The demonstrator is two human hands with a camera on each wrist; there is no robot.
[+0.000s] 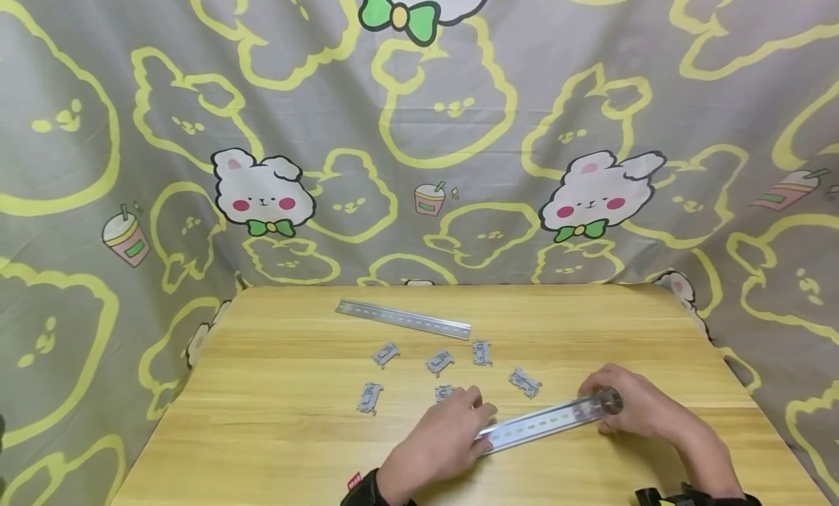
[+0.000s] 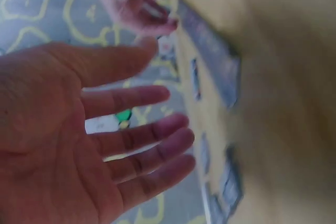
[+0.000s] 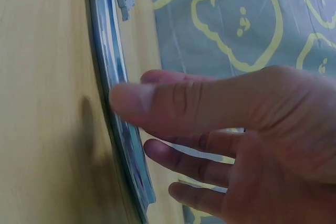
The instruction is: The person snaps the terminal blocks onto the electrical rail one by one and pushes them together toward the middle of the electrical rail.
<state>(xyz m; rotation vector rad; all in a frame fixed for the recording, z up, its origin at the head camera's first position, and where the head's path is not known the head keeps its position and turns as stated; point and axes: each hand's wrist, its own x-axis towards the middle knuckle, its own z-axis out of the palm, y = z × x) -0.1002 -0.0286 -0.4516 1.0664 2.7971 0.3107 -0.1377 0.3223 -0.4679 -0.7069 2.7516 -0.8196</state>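
A silver slotted DIN rail [image 1: 540,423] slants across the front right of the table, between the two hands. My left hand [image 1: 448,432] is at its left end; in the left wrist view, the fingers [image 2: 149,169] are spread and hold nothing. Around the rail's right end is my right hand [image 1: 645,405]. Its thumb [image 3: 173,103] overlaps the rail in the right wrist view, with the other fingers loosely extended; whether they touch it is unclear. Beyond the left hand lies a grey terminal block [image 1: 444,393], partly hidden by the fingers.
A second DIN rail [image 1: 403,319] lies at the back of the table [image 1: 262,360]. Several grey terminal blocks are scattered before it, including one at the left [image 1: 370,398] and another at the right [image 1: 526,382]. Patterned cloth [image 1: 459,229] hangs behind and at both sides.
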